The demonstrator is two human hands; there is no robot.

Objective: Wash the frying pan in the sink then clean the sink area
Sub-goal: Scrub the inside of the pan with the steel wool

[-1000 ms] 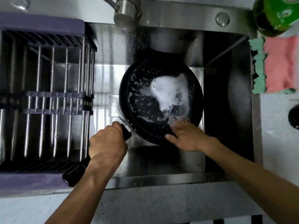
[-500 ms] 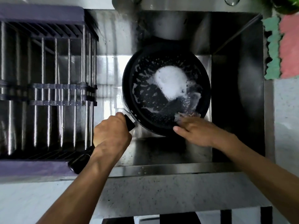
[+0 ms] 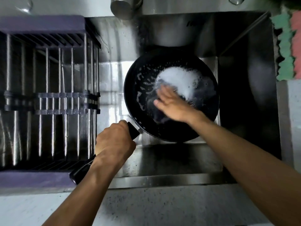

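Note:
A black frying pan sits tilted in the steel sink, with white foam across its far inner side and suds streaks on the left. My left hand is closed around the pan's black handle, which points toward the near left. My right hand is inside the pan, fingers pressed down at the edge of the foam over a scrub pad that stays almost wholly hidden beneath them. The hand is blurred.
A purple-framed dish rack with metal bars fills the sink's left half. The faucet spout hangs above the pan's far left. Green and pink cloths lie on the right rim. A speckled countertop runs along the near edge.
My right hand has moved from the pan's near rim up into the middle, reaching the foam. The foam has spread. My left hand keeps its grip on the handle.

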